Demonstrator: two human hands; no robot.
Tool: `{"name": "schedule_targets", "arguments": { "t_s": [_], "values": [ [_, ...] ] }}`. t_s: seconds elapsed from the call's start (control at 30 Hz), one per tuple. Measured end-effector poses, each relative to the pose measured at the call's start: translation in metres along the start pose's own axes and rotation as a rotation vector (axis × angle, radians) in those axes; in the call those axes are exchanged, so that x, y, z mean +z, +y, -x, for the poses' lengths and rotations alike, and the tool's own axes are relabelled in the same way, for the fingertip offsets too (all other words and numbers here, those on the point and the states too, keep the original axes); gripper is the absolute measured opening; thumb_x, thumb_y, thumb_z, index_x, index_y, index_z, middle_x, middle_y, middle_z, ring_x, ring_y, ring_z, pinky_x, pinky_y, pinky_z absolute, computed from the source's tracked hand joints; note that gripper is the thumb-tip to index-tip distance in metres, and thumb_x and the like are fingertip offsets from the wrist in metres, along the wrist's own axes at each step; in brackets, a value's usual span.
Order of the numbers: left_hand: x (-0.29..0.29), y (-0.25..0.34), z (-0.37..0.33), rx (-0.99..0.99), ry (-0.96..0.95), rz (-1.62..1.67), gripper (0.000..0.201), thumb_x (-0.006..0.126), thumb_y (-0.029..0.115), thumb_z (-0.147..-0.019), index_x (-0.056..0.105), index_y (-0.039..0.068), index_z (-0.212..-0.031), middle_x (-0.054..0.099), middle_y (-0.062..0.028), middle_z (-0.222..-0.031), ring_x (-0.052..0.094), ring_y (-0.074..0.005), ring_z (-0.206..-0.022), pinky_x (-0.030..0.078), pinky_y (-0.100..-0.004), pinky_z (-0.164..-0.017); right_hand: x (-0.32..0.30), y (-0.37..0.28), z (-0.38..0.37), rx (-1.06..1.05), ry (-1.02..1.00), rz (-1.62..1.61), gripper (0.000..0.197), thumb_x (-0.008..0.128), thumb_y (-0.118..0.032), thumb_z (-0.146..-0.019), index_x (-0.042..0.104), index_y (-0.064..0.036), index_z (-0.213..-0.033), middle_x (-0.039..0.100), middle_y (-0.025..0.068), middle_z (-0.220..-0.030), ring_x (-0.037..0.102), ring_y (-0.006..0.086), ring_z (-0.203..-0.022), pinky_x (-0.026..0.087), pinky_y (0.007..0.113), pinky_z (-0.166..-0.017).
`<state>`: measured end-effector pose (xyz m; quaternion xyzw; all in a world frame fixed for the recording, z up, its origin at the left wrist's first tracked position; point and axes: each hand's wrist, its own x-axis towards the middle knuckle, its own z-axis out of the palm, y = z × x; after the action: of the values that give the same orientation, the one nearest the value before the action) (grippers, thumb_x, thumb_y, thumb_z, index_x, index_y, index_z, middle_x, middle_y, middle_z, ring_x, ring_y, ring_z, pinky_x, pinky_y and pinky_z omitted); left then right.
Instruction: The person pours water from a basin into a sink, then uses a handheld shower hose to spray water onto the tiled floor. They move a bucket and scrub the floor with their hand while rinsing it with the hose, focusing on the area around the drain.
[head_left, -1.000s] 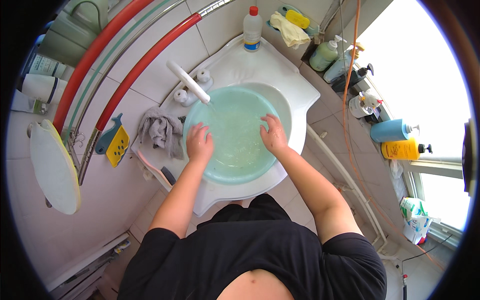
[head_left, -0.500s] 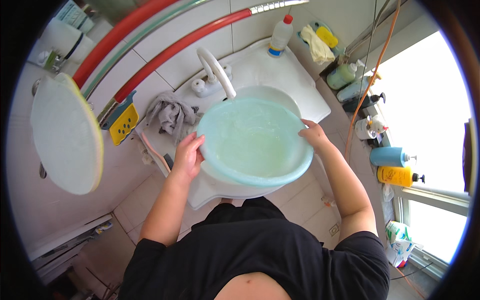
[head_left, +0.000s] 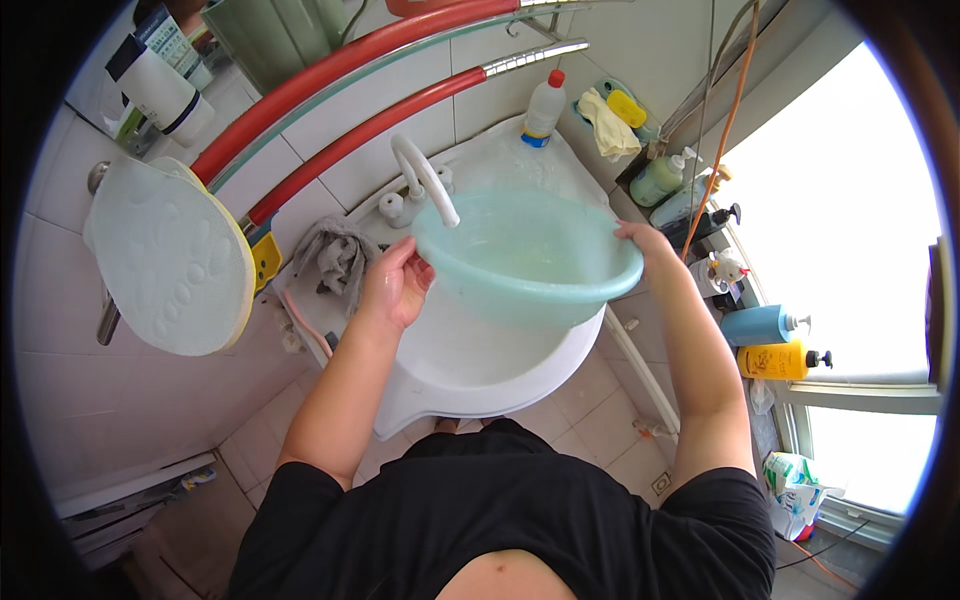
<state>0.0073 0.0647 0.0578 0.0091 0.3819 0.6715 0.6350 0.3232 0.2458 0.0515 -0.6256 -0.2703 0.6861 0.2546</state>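
Held from opposite sides by the left hand (head_left: 396, 288) and right hand (head_left: 648, 248), the basin (head_left: 530, 287) could be dropped if either grip slips.

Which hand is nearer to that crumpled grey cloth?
Left. The left hand is close beside the grey cloth; the right hand is farther, at the right rim of the basin.

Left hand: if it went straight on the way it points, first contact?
The pale green basin; the left hand grips its rim. Past that, the white faucet looks next in line, though depth is hard to judge.
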Motion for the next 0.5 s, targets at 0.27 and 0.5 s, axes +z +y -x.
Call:
{"name": "schedule_targets", "arguments": {
  "t_s": [0.27,0.5],
  "values": [
    [-0.023,-0.004,0.043,-0.079,0.004,-0.077,0.008,0.048,0.015,-0.083,0.054,0.011,-0.086,0.056,0.0016,-0.077,0.052,-0.0073,-0.067,0.044,-0.0188,-0.053,-0.031,0.096,0.007,0.025,-0.107,-0.134,0.041,0.051,0.0,-0.073,0.044,0.008,-0.113,0.05,0.0228,-0.106,0.054,0.0288,-0.093,0.047,0.038,-0.078],
    [-0.01,0.003,-0.003,-0.077,-0.011,0.047,0.003,0.052,0.008,-0.08,0.054,0.006,-0.079,0.056,-0.0012,-0.073,0.054,-0.0105,-0.065,0.047,-0.0219,-0.057,-0.015,0.034,-0.014,0.0,0.06,-0.123,0.02,0.052,-0.009,-0.077,0.051,0.0058,-0.091,0.055,0.0157,-0.087,0.057,0.0264,-0.076,0.049,0.038,-0.067]
  ]
}}
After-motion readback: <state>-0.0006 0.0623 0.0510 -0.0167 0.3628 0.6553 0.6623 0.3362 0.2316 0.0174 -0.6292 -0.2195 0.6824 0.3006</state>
